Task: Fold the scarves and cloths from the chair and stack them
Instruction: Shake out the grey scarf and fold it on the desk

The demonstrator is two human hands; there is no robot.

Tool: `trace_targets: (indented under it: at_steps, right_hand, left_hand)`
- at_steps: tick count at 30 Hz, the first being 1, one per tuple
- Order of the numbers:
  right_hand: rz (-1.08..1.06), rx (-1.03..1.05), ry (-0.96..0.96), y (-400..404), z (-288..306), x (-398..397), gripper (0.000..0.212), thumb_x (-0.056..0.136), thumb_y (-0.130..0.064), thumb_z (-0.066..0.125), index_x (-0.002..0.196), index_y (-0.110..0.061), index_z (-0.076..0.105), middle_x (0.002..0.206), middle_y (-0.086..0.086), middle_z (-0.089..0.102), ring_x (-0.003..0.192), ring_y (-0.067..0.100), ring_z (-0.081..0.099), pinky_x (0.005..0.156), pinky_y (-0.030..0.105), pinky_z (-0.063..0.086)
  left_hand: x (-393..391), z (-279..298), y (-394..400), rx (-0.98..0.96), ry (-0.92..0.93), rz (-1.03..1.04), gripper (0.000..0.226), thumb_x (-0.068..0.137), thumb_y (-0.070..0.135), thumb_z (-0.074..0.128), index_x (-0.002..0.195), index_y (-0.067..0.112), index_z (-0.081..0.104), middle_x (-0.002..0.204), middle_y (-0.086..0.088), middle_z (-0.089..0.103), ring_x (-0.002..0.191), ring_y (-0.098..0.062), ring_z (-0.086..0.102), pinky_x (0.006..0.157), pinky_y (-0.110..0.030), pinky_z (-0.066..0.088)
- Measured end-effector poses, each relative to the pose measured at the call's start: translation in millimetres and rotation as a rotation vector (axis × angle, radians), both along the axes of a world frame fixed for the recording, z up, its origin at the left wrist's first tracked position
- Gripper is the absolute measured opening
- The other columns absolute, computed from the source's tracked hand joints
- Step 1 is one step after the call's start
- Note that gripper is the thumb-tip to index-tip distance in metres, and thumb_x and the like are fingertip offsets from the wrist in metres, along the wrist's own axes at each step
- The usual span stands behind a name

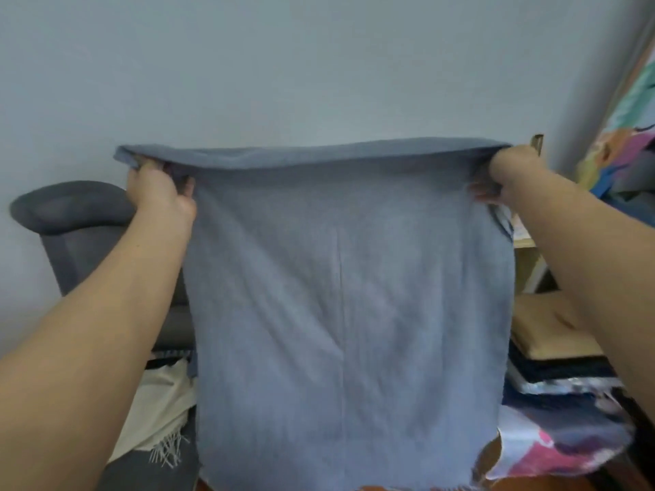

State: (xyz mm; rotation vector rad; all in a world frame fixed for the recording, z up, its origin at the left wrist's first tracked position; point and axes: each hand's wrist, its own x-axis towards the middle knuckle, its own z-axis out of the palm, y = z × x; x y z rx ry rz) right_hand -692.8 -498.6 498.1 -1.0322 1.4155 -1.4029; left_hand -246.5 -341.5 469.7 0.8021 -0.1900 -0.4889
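Holding grey-blue scarf [340, 295] stretched in air, left hand [159, 193] and right hand [496, 178] each gripping top corner, doubled over. Cream fringed scarf [159, 412] unfolded on chair [71, 214]. Folded stack [560, 366] at right; mid-task, several left.

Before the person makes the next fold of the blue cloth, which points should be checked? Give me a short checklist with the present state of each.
1. Left hand grips the top corner of the blue cloth: ok.
2. Right hand grips the other top corner: ok.
3. Top edge stretched level between the hands: ok.
4. Cloth hangs flat, without twists: ok.
5. Bottom edge is even: cannot tell, it runs out of view.
6. Folded stack on the right is ready to receive it: ok.
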Motion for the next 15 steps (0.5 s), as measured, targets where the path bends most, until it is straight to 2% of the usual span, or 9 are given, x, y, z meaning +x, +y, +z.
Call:
trace_targets:
  at_steps: [2, 3, 5, 8, 10, 12, 13, 15]
  right_hand:
    - [-0.005, -0.059, -0.009, -14.2, -3.6, -3.9, 0.024, 0.102, -0.011, 0.035, 0.088, -0.021, 0.052, 0.118, 0.017, 0.064, 0.077, 0.017, 0.06, 0.078, 0.042, 0.058]
    - [-0.008, -0.098, -0.028, -19.8, -5.7, -2.8, 0.026, 0.1, -0.009, 0.038, 0.08, -0.024, 0.046, 0.112, 0.013, 0.065, 0.073, 0.011, 0.058, 0.082, 0.038, 0.059]
    - [0.0, -0.094, -0.126, -36.1, -11.5, 1.7, 0.028, 0.1, -0.009, 0.039, 0.079, -0.024, 0.046, 0.101, 0.006, 0.064, 0.07, 0.009, 0.059, 0.083, 0.038, 0.061]
    - [0.021, 0.091, -0.29, -83.7, -34.5, 14.4, 0.028, 0.103, -0.009, 0.035, 0.107, -0.018, 0.061, 0.11, 0.01, 0.065, 0.088, 0.025, 0.065, 0.074, 0.048, 0.061]
    - [0.07, 0.21, -0.241, -111.3, -48.7, 24.2, 0.029, 0.105, -0.008, 0.035, 0.122, -0.012, 0.058, 0.097, 0.009, 0.064, 0.083, 0.026, 0.062, 0.06, 0.044, 0.061]
    - [0.066, 0.275, -0.238, -139.7, -61.6, 32.9, 0.025, 0.107, -0.01, 0.034, 0.12, -0.01, 0.056, 0.088, 0.009, 0.062, 0.074, 0.024, 0.061, 0.037, 0.038, 0.054]
    - [0.076, 0.282, -0.258, -153.7, -65.1, 38.8, 0.023, 0.107, -0.012, 0.035, 0.117, -0.011, 0.055, 0.09, 0.01, 0.062, 0.075, 0.024, 0.061, 0.032, 0.035, 0.051]
    - [0.113, 0.218, -0.271, -181.4, -60.9, 51.0, 0.021, 0.106, -0.01, 0.037, 0.114, -0.015, 0.055, 0.103, 0.011, 0.063, 0.085, 0.025, 0.062, 0.037, 0.033, 0.053]
  left_hand:
    - [-1.6, -2.1, -15.3, 0.059, 0.009, -0.004, 0.028, 0.099, 0.016, 0.056, 0.125, 0.021, 0.066, 0.107, 0.006, 0.072, 0.096, -0.011, 0.066, 0.084, -0.036, 0.055]
    - [-5.6, -3.5, -23.3, 0.074, -0.005, -0.006, 0.024, 0.1, 0.018, 0.056, 0.121, 0.022, 0.067, 0.106, 0.006, 0.072, 0.097, -0.01, 0.066, 0.083, -0.033, 0.056]
    - [-11.8, -7.7, -41.8, 0.096, -0.033, -0.007, 0.016, 0.1, 0.02, 0.058, 0.112, 0.025, 0.067, 0.111, 0.003, 0.073, 0.103, -0.013, 0.069, 0.08, -0.031, 0.06]
    - [-1.5, -28.5, -70.9, 0.196, 0.007, -0.019, 0.019, 0.099, 0.022, 0.06, 0.117, 0.026, 0.066, 0.117, 0.002, 0.072, 0.105, -0.017, 0.068, 0.071, -0.033, 0.059]
    - [13.9, -48.3, -89.2, 0.252, 0.073, -0.029, 0.023, 0.098, 0.021, 0.062, 0.12, 0.025, 0.065, 0.117, 0.001, 0.07, 0.105, -0.018, 0.066, 0.064, -0.033, 0.057]
    - [28.0, -60.4, -109.8, 0.283, 0.085, -0.02, 0.02, 0.099, 0.02, 0.061, 0.118, 0.024, 0.064, 0.119, 0.0, 0.069, 0.105, -0.019, 0.065, 0.062, -0.033, 0.057]
    - [32.8, -59.7, -121.2, 0.293, 0.062, -0.016, 0.016, 0.099, 0.021, 0.06, 0.114, 0.025, 0.064, 0.118, 0.001, 0.069, 0.105, -0.019, 0.065, 0.064, -0.032, 0.057]
    - [41.0, -46.6, -144.3, 0.292, -0.001, 0.0, 0.009, 0.098, 0.021, 0.061, 0.105, 0.026, 0.064, 0.11, 0.004, 0.07, 0.101, -0.016, 0.067, 0.064, -0.026, 0.055]
